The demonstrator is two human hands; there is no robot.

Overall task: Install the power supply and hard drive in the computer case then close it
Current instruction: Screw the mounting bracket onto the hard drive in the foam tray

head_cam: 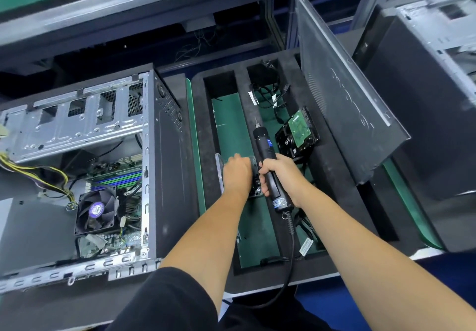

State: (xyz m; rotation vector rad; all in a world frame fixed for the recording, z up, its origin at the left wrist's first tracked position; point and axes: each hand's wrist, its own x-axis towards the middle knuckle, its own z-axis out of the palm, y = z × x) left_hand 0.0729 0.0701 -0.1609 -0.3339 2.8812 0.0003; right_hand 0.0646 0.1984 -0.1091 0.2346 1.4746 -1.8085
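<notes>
An open case (85, 166) is lying on its side at the left of the counter (322, 278), its motherboard, fan (96, 211) and yellow wiring (33, 173) facing up. Just beside it to the right, a black foam tray (342, 196) with green-floored compartments is sitting on the counter, and a dark side panel (342, 93) is leaning upright against the tray's far right edge. A hard drive (297, 135) is resting tilted in the tray's right compartment, circuit board up, near loose black cables (270, 93). The person's right hand (279, 173) is wrapping its grip tightly around a black electric screwdriver (268, 168), bit pointing away and cord (291, 248) trailing back toward the body. The left hand (237, 173) is reaching palm-down into a small clear box (220, 173) in the tray's left compartment; its fingers are hidden, so whether that grip is pinching anything cannot be told.
</notes>
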